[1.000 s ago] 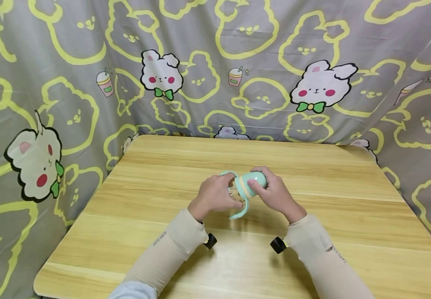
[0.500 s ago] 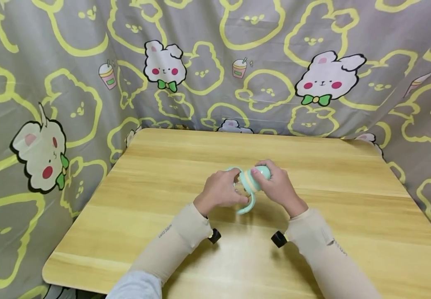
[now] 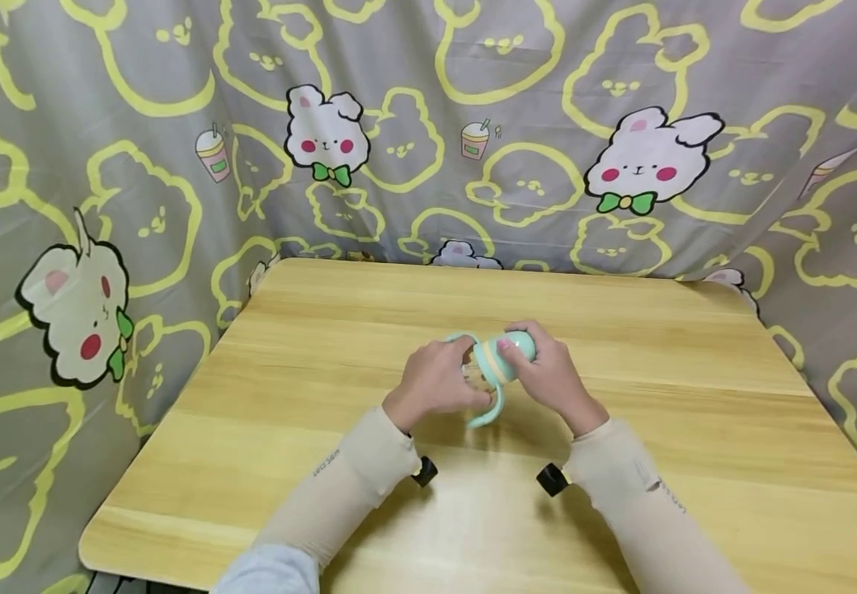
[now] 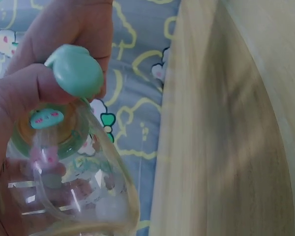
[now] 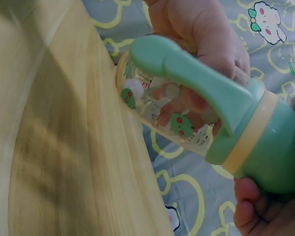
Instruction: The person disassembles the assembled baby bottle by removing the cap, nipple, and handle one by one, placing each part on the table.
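Observation:
A baby bottle (image 3: 489,363) with a mint green domed cap (image 5: 278,150), a cream ring and two mint handles is held tilted above the table, cap end to the right. My left hand (image 3: 434,379) grips its clear body (image 5: 157,110), fingers and thumb wrapped around it. Over the cap curl the fingers of my right hand (image 3: 556,378), the thumb lying on its near side. In the left wrist view, a thin straw shows through the clear wall, and a handle (image 4: 78,73) sticks out in front. My palms hide parts of the body and cap.
The bottle is over the middle of a wood-grain table (image 3: 309,346) with rounded corners. Grey curtains (image 3: 398,165) with cartoon bears and rabbits hang behind it and on both sides. A black wrist device (image 3: 553,478) sits below the right sleeve, another (image 3: 425,471) below the left.
The head view has shifted slightly, moving the whole scene a little up and right. Both hands keep the same hold on the bottle; no clear turn of the cap is visible.

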Demonstrator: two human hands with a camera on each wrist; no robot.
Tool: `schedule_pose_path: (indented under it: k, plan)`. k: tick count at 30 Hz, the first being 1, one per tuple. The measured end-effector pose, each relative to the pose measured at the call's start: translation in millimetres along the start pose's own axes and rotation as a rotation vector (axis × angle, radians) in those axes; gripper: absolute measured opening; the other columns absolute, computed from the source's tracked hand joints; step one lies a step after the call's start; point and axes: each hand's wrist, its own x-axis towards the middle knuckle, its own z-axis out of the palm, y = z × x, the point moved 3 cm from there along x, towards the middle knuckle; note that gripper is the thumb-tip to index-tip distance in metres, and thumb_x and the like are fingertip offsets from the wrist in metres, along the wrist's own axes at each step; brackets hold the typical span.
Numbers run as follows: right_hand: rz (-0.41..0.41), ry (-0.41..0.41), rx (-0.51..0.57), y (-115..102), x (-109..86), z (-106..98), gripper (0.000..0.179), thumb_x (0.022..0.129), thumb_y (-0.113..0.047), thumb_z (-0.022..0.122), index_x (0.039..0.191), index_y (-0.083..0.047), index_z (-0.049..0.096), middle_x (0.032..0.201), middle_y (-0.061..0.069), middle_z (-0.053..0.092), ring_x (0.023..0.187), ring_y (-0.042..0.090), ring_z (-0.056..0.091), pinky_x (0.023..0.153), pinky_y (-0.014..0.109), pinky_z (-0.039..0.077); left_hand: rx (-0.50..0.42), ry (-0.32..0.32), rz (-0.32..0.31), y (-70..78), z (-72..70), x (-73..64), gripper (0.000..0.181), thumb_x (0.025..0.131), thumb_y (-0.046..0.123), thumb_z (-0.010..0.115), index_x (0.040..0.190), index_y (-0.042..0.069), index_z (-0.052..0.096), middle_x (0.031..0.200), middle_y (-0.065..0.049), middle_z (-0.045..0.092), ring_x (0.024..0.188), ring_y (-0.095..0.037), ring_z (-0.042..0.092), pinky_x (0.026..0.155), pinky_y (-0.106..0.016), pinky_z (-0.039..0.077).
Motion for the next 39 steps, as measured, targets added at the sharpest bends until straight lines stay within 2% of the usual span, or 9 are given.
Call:
schedule_pose_path:
  k: [4,7,11,15,18,23,31,35,39]
  plan:
    - [-0.088,0.059,-0.074,-0.8,0.3,-4.4,0.033,0.098,-0.033,0.054,0.109,-0.003,0.061,0.071,0.009,0.059,0.056,0.018,0.052,0.05,0.033,0.045,-0.066,-0.045,-0.015,4.2,2.2,-0.2,0.054,0.066,0.054,0.073,0.101,0.016,0.058,0.079,0.005,0.058,0.061,-0.01,0.054,0.052,-0.027,0.044]
    - [-0.069,0.06,-0.057,-0.5,-0.5,-5.2,0.032,0.097,-0.034,0.055,0.108,-0.005,0.063,0.069,0.006,0.059,0.054,0.017,0.052,0.048,0.032,0.045,-0.078,-0.051,-0.019,5.9,4.1,-2.0,0.051,0.067,0.054,0.072,0.099,0.017,0.058,0.077,0.006,0.056,0.059,-0.01,0.054,0.051,-0.027,0.044]
    - [0.01,0.007,0.017,2.9,0.1,-6.1,0.032,0.096,-0.031,0.057,0.113,-0.005,0.062,0.073,0.007,0.06,0.057,0.018,0.054,0.049,0.032,0.047,-0.043,-0.016,-0.01,6.8,3.5,-1.1,0.054,0.066,0.054,0.072,0.1,0.015,0.06,0.074,0.006,0.055,0.057,-0.01,0.052,0.048,-0.027,0.042]
    - [0.035,-0.033,0.062,5.8,2.8,-8.2,0.031,0.097,-0.028,0.056,0.117,-0.004,0.06,0.077,0.01,0.059,0.061,0.019,0.053,0.053,0.033,0.047,-0.008,0.011,0.002,6.9,1.2,2.8,0.058,0.066,0.055,0.071,0.104,0.013,0.062,0.077,0.007,0.055,0.059,-0.01,0.052,0.049,-0.026,0.042]
    - [0.022,-0.05,0.098,5.2,4.7,-9.7,0.03,0.097,-0.025,0.057,0.119,-0.005,0.059,0.084,0.012,0.059,0.066,0.02,0.053,0.057,0.033,0.048,-0.011,0.014,-0.004,6.0,-1.3,5.0,0.057,0.065,0.054,0.072,0.104,0.014,0.061,0.078,0.007,0.056,0.06,-0.01,0.053,0.05,-0.026,0.042]
    - [-0.004,-0.094,0.152,4.8,3.5,-11.4,0.029,0.096,-0.015,0.059,0.123,-0.004,0.057,0.096,0.016,0.06,0.072,0.021,0.054,0.06,0.031,0.049,-0.021,-0.017,-0.005,5.0,-2.5,4.8,0.056,0.065,0.053,0.073,0.104,0.015,0.061,0.078,0.007,0.057,0.061,-0.01,0.053,0.051,-0.027,0.043]
    - [-0.093,-0.125,0.222,3.5,3.2,-14.7,0.032,0.094,-0.003,0.06,0.125,-0.002,0.055,0.102,0.017,0.058,0.075,0.022,0.055,0.062,0.03,0.05,-0.084,-0.06,-0.031,2.7,-3.8,7.3,0.056,0.063,0.05,0.075,0.106,0.02,0.058,0.09,0.004,0.063,0.07,-0.01,0.057,0.059,-0.027,0.046]
    - [-0.093,-0.102,0.149,2.8,4.7,-16.6,0.03,0.095,-0.01,0.059,0.124,-0.003,0.056,0.099,0.016,0.06,0.074,0.021,0.055,0.061,0.031,0.049,-0.062,-0.041,-0.02,4.6,-4.9,8.3,0.056,0.063,0.05,0.074,0.106,0.017,0.06,0.087,0.004,0.062,0.067,-0.01,0.056,0.056,-0.027,0.046]
    - [-0.024,-0.091,0.02,-0.3,6.8,-17.2,0.032,0.098,-0.025,0.053,0.122,-0.003,0.055,0.089,0.015,0.06,0.064,0.021,0.058,0.056,0.033,0.05,-0.019,0.002,-0.012,7.7,-5.3,8.1,0.054,0.064,0.05,0.073,0.102,0.013,0.062,0.076,0.005,0.056,0.059,-0.01,0.052,0.049,-0.027,0.043]
